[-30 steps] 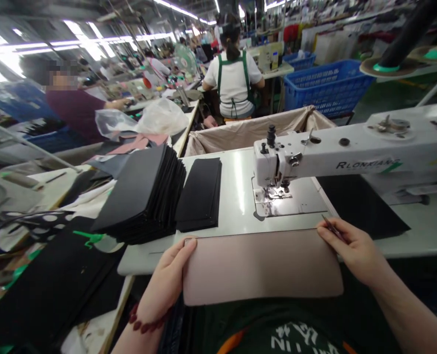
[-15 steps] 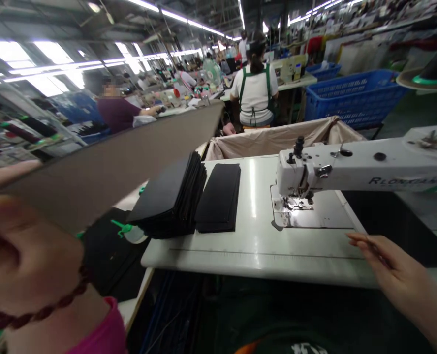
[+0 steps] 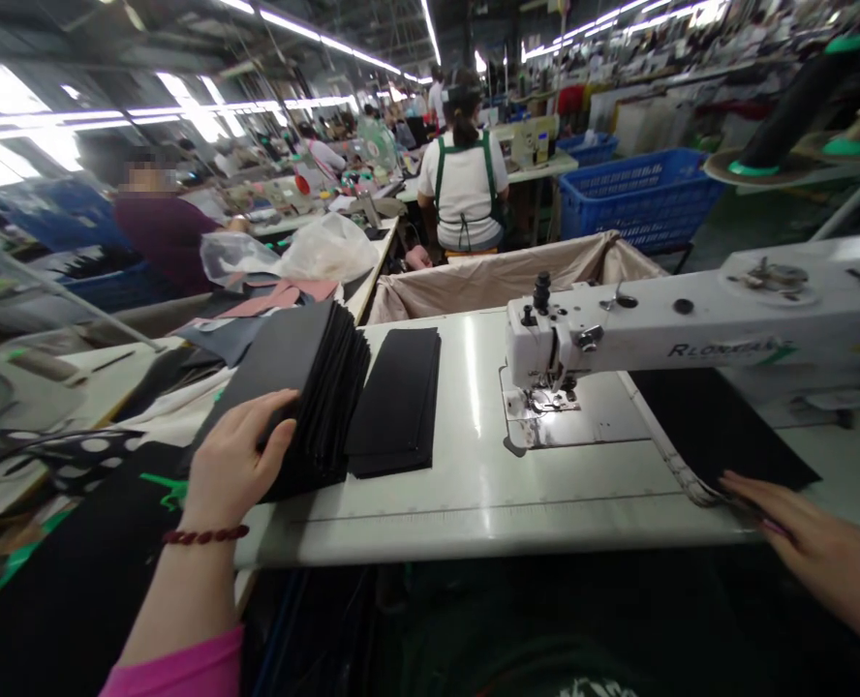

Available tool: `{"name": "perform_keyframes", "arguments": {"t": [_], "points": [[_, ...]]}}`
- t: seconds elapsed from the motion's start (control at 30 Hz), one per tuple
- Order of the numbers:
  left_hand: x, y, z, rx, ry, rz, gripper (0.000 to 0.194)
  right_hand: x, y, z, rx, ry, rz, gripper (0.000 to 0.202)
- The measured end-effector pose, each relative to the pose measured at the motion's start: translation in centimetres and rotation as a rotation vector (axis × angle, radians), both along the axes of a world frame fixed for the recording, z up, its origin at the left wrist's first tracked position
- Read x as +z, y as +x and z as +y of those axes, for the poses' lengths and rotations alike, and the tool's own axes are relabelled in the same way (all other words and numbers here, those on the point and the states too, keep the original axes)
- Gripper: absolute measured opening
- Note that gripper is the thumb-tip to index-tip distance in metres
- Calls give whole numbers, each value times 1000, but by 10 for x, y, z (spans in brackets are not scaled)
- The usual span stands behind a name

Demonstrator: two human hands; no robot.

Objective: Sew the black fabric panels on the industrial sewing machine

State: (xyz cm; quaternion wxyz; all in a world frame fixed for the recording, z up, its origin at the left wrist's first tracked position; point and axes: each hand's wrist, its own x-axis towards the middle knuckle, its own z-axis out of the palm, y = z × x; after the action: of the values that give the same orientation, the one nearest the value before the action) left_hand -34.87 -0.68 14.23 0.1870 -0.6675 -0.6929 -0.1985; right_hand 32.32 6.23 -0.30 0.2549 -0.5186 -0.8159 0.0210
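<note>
Cupping half-open left hand over stacked black panels, best keeping edges flush. Resting straight-fingered right hand at separate black panel, apparently holding slender tool under thumb

From here I see 2 black stacks, a white machine, a blue basket, a pink sleeve, a dark red bracelet and white dots on black cloth.
</note>
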Motion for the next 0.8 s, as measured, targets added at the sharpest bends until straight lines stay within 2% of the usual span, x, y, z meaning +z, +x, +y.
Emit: {"name": "perform_keyframes", "arguments": {"t": [0.1,0.17,0.23,0.3,0.37,0.47,0.53,0.6,0.63,0.7,0.8], "points": [[-6,36,2,-109,143,-62,37,14,0,-3,-3,-45,-206,45],[-16,70,8,-292,143,-146,40,33,-10,-10,-9,-15,-205,41],[-29,112,18,-508,51,-231,44,58,-33,-23,48,16,-151,35],[-42,159,30,-685,-70,-331,44,81,-71,-41,198,-52,-71,33],[-54,210,43,-817,-196,-436,42,95,-116,-58,400,-194,-43,29],[-76,278,57,-998,-412,-410,47,97,-177,-76,659,-333,-92,15],[-95,308,60,-1056,-498,-302,56,90,-201,-79,813,-385,-85,12],[-115,318,58,-1008,-523,-208,61,83,-210,-71,916,-477,12,14],[-123,315,55,-978,-534,-171,62,79,-210,-63,920,-530,78,15],[-133,299,45,-910,-554,-120,62,73,-206,-41,810,-582,174,16],[-135,266,30,-739,-539,-100,60,61,-203,3,537,-495,133,26]]}}
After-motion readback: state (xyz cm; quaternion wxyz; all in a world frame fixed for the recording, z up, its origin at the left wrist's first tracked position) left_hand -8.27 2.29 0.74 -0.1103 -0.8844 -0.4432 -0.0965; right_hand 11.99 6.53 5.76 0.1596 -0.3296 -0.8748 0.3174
